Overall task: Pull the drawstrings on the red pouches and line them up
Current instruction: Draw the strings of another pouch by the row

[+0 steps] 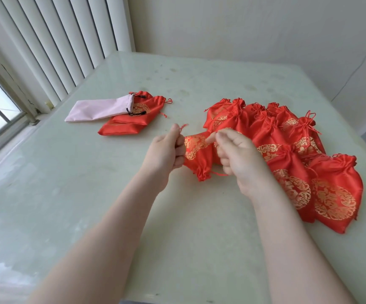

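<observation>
While a pale green table (90,194) fills most of the view, white vertical blinds (57,40) hang at its far left edge. A spread of red pouches (287,150) with gold roundels lies overlapping on the right side of the table, their mouths gathered. Well apart, at far left, a pink pouch (98,109) rests across two flat red pouches (131,121). Between the groups, the held pouch (197,154) sits lifted, its gathered mouth pointing toward the viewer. The left hand (166,150) is curled, thumb pinching a red drawstring (183,126) whose end sticks up. The right hand (236,152) has its fingers bent on the pouch's other side; whether they clamp a cord cannot be told.
</observation>
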Demonstrator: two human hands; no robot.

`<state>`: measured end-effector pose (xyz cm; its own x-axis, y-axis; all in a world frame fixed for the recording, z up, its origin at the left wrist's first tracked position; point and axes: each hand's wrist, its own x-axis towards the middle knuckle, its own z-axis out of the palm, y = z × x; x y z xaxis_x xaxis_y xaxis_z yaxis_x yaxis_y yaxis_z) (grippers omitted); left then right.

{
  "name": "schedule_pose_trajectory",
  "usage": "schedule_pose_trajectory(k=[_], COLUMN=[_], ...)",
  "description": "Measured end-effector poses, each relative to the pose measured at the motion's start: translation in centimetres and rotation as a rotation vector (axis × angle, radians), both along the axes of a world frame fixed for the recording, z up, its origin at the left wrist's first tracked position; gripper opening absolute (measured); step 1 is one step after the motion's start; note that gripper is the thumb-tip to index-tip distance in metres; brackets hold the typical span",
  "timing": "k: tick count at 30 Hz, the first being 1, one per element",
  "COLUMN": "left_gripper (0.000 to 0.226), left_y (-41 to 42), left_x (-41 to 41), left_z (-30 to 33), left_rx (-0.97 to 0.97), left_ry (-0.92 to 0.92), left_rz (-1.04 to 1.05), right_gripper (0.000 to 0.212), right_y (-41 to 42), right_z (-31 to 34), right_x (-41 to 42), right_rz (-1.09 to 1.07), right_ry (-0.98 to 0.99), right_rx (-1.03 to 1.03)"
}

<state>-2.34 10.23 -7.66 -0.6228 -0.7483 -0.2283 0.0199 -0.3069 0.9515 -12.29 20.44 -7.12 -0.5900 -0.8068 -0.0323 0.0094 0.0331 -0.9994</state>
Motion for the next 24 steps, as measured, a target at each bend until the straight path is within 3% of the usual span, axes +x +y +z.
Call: schedule_pose_trajectory(k=[4, 9, 15, 20, 24], left_gripper=[0.03, 0.028, 0.027, 0.021, 0.021], left_y=[0.8, 1.2, 1.6, 1.6, 1.1], left_x=[-0.2, -0.1, -0.1, 0.0, 0.2], left_z=[0.1, -0.1, -0.1, -0.1, 0.2], left_rx=[-0.066, -0.304, -0.361, -0.302, -0.271], left_ry=[-0.008, -0.098, -0.002, 0.11, 0.137], left_rz=[-0.016, -0.039, -0.087, -0.061, 0.041], right_gripper=[0.011, 0.013, 0.005, 0.027, 0.033], right_y=[-0.5, -0.8, -1.5, -1.6, -1.4], right_z=[-0.4, -1.4, -2.1, -2.0, -1.2], right_x=[1.1, 0.9, 1.4, 1.8, 2.0], right_rz=[0.097, 0.081, 0.027, -0.11, -0.098], right_ry=[0.122, 0.133, 0.197, 0.223, 0.061], right_rx=[0.069, 0.086, 0.016, -0.062, -0.062])
